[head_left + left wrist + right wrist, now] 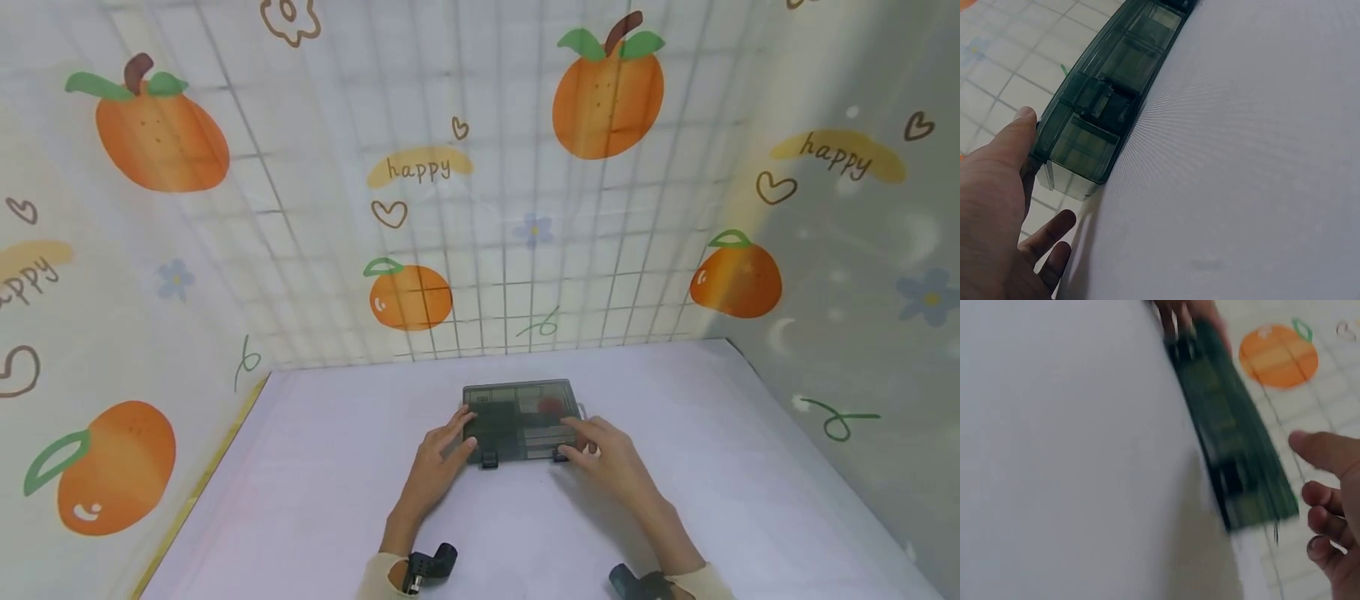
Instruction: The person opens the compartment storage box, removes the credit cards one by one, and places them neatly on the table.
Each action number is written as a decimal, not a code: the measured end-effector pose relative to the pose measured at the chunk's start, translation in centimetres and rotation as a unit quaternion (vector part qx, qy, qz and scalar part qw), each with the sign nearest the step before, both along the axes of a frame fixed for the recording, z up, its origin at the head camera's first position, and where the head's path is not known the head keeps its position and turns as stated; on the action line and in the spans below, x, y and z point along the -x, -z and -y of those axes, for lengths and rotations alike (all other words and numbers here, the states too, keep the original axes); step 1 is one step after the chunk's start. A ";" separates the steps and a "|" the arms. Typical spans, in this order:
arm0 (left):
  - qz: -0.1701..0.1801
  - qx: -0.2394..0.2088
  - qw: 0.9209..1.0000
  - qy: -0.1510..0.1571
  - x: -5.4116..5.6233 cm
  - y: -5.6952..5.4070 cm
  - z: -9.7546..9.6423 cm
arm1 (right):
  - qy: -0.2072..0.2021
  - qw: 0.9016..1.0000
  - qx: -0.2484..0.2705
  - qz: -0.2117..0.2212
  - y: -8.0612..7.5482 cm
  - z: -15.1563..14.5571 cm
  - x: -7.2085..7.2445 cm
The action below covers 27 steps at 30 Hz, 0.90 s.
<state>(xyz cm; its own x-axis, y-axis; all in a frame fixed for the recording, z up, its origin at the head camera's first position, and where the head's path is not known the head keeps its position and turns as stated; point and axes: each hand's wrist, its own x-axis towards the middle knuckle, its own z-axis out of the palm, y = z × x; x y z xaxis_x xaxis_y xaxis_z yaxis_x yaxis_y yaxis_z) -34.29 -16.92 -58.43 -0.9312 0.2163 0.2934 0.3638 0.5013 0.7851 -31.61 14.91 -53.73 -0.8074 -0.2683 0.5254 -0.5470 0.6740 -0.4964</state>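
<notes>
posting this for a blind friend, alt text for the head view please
A person's left hand and right hand flank a dark translucent case on a white table, against a fruit-printed backdrop.

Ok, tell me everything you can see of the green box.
The box is rectangular, see-through dark green, seemingly plastic, with two dark latches along its near side and compartments within; something reddish shows through the lid at the right. Lid down, it lies on the white table. The left grip touches its left end; the right grip is at its right, contact unclear.
</notes>
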 end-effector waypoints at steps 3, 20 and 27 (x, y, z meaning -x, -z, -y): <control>-0.004 -0.002 1.000 -0.006 0.2 -0.1 -0.1 | 0.007 0.999 -0.047 -0.025 0.5 -1.9 1.3; 0.022 -0.039 0.998 -0.044 -0.4 -0.3 -0.2 | -0.063 0.995 -0.068 -0.033 0.3 -4.2 3.3; 0.027 -0.039 0.998 -0.047 -0.4 -0.5 -0.2 | -0.022 0.998 -0.053 0.015 -1.8 -4.0 3.2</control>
<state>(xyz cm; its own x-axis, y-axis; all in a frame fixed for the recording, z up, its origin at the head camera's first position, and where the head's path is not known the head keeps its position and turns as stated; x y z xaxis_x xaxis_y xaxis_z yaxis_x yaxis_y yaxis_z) -33.86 -16.68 -57.97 -0.9613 0.1067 0.2542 0.2741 0.4680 0.8401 -34.83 18.93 -51.96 -0.8092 -0.3556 0.4677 -0.5623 0.6996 -0.4408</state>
